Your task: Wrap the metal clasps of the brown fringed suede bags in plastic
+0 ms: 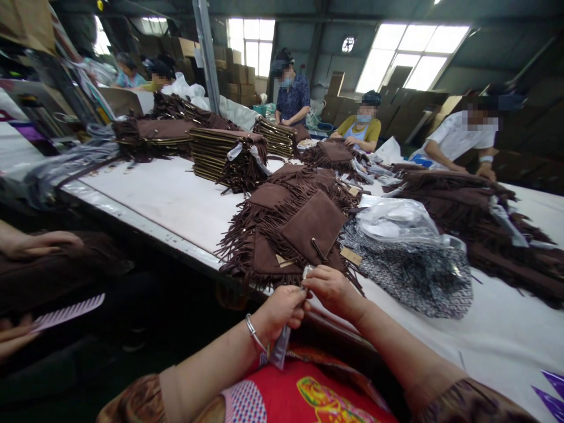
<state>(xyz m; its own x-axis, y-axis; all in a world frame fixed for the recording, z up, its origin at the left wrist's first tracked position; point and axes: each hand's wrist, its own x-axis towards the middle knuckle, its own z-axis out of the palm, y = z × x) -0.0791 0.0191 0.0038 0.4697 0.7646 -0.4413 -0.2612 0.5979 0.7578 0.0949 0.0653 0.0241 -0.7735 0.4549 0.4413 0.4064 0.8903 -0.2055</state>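
My left hand (pixel 284 306), with a silver bangle at the wrist, is closed on a small grey plastic strip (pixel 280 348) that hangs below the fingers. My right hand (pixel 335 289) meets it just in front of the table edge, its fingers pinched on a small whitish piece (pixel 308 271) too small to make out. Right beyond both hands lies a heap of brown fringed pouches (pixel 315 226) with tan paper tags (pixel 351 255). A black-and-white knitted item (pixel 409 267) with clear plastic on it lies to the right of the heap.
Stacked brown pouches with gold zippers (pixel 215 155) stand farther back on the white table (pixel 150 200). More fringed pieces (pixel 467 205) lie at right. At left, another person's hands hold a purple comb (pixel 70 311) and dark material. Several people work across the table.
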